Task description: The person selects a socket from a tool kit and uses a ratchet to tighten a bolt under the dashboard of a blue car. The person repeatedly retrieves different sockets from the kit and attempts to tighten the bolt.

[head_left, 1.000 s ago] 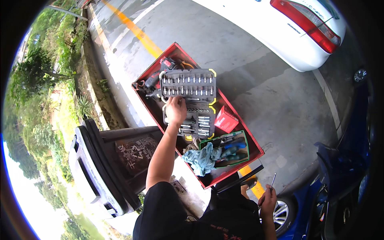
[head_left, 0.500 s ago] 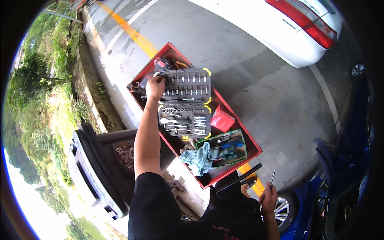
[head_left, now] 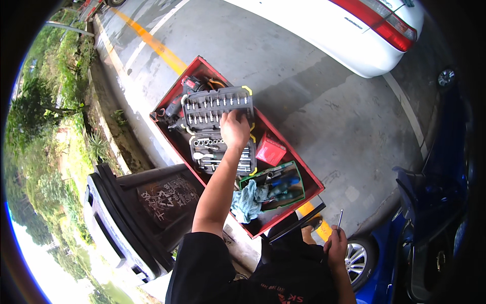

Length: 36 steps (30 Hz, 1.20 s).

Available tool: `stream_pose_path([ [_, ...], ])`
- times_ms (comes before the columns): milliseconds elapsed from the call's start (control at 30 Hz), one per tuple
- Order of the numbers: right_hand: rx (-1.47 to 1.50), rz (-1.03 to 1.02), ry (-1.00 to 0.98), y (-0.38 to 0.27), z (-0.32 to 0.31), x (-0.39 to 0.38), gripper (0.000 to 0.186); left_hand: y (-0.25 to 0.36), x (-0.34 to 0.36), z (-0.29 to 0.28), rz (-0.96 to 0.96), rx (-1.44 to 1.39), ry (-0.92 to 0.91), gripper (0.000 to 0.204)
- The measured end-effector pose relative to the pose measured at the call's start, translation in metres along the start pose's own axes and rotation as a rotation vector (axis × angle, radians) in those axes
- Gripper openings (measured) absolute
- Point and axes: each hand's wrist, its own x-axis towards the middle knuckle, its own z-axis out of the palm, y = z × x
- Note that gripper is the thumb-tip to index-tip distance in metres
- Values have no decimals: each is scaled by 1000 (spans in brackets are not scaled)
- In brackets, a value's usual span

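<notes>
My left hand reaches over the open grey socket set case with yellow corners. Its fingers are curled against the lower row of bits in the upper half, and the fingertips hide whatever they touch. Short metal bits stand in two rows there. Sockets, a ratchet and bars fill the other half, partly covered by my wrist. Low at the right, my right hand is closed round a screwdriver, its silver shaft pointing up.
The case rests in a red tool cart with a power drill, a red box, a green tray and a blue rag. A dark bin stands left, a blue car right, a white car beyond.
My left hand has moved right from the case's left edge to its lower bit row. My right hand still holds the screwdriver. The cart appears slightly farther left in view.
</notes>
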Motion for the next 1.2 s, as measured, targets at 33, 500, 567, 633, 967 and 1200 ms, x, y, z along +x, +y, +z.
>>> stream_pose_path([
  [33, -2, -4, 1, 2, -2, 0, 27, 1, 0, 4, -14, 14, 29, 23],
  [500, -5, -18, 8, -1, -6, 0, 25, -22, 3, 16, -182, -475, 29, 12],
  [567, 3, -11, 13, 0, -9, 0, 25, -25, -1, 15, -158, -462, 38, 12],
  [633, 16, -2, 12, 3, -13, 1, 26, -28, -1, 15, -105, -417, 46, 10],
  [967, 4, -20, 12, 9, -24, 4, 29, -16, -3, 7, 10, -276, 75, 12],
  [1200, 47, -31, 19, 3, -35, -4, 29, -23, -11, 18, -31, -389, 108, 9],
])
